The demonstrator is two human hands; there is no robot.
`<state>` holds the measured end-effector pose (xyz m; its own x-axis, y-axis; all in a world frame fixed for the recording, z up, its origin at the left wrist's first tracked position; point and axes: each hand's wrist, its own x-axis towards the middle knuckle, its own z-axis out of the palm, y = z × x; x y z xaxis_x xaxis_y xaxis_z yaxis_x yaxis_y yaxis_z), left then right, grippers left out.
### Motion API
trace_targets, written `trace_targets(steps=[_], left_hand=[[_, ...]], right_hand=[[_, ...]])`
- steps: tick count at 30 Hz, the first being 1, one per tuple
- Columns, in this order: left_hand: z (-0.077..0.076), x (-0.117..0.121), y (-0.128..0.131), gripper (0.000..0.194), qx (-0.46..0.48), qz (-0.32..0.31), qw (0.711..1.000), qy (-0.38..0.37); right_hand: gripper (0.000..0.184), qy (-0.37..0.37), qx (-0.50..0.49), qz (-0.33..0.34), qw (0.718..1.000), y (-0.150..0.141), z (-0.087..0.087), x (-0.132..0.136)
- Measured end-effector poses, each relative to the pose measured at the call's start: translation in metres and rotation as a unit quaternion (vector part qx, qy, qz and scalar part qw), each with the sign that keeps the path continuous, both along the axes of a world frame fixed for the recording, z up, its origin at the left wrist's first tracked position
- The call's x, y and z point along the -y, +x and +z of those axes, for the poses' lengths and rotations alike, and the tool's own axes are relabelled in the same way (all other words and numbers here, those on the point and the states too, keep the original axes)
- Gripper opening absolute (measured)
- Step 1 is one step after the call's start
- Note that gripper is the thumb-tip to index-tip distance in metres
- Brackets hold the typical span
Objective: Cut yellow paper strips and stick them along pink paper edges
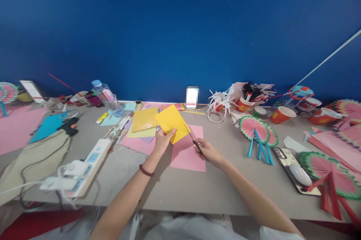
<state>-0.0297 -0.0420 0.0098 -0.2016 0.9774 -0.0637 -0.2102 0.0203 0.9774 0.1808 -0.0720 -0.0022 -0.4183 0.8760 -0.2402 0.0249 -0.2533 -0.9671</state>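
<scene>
My left hand (163, 140) pinches the lower left part of a square yellow sheet of paper (173, 121), thumb on top, and holds it tilted above the table. A pair of scissors (190, 132) with dark handles sits in my right hand (207, 150), its blades reaching the right edge of the yellow paper. Whether the blades have cut into it I cannot make out. Beneath both hands a pink sheet of paper (188, 159) lies flat on the grey table. Just left of the yellow sheet is a stack with a shiny gold-yellow pack (145, 119) on top.
A white power strip (94, 157) and a tilted water bottle (107, 97) are on the left. At the back stands a phone (192, 97). To the right are paper cups (282, 115), watermelon-patterned paper fans (254, 129), and a mouse (300, 175) on a phone.
</scene>
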Motion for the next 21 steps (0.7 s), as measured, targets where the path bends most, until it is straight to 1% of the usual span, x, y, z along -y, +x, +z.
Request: trace_targets(steps=[6,13,21], left_hand=[[0.0017,0.0001,-0.0005,0.044,0.001,-0.001,1.000,-0.011],[0.0042,0.0015,-0.0001,0.040,-0.010,-0.005,1.000,-0.004],[0.0046,0.0017,0.0007,0.043,-0.012,0.003,1.000,-0.002]], right_hand=[[0.041,-0.003,0.016,-0.002,1.000,0.0003,0.0034,0.0008],[0.041,-0.010,0.029,-0.001,1.000,0.0006,0.0048,0.0010],[0.041,-0.009,0.035,-0.005,0.999,0.0009,0.0044,0.0008]])
